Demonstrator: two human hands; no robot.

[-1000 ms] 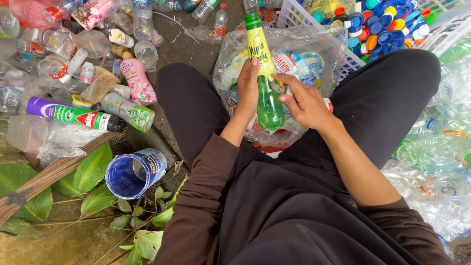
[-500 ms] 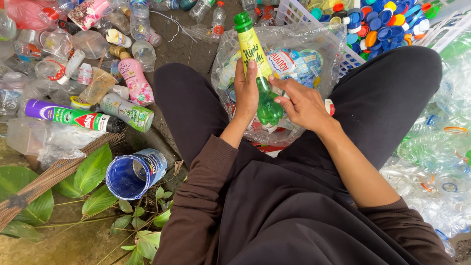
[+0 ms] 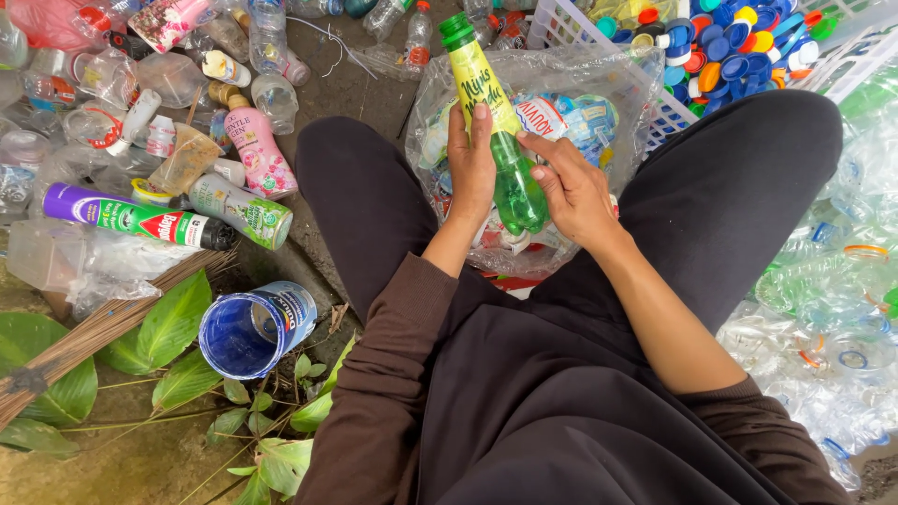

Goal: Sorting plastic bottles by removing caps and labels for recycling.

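Since the earlier frame, both hands have shifted a little on the green plastic bottle with a yellow label and green cap (image 3: 496, 131): its neck now leans further toward the upper left, and the right hand's fingers have slid up to the lower edge of the label. The left hand (image 3: 470, 173) wraps the bottle from the left, its fingers pressed together along the label and the thumb hidden behind. The right hand (image 3: 572, 192) closes on the bottle's lower green body from the right, fingertips (image 3: 535, 154) pinching at the label's edge.

That bottle is held above a clear plastic bag full of peeled labels and wrappers (image 3: 580, 93), which sits between the person's knees in black trousers (image 3: 748, 178). Behind the bag, to the bottle's upper right, stands a white plastic basket (image 3: 561, 23) of coloured bottle caps (image 3: 720, 47). Well to the left of the bottle lies a heap of mixed empties: a pink lotion bottle (image 3: 262, 154), a green-and-purple spray can (image 3: 140, 217) and a green tin (image 3: 238, 208). Lower left of the bottle, a blue open can (image 3: 254, 329) lies on the ground among green leaves (image 3: 168, 323). Right of the bottle, beyond the knee, clear crushed plastic bottles (image 3: 823, 309) are piled.
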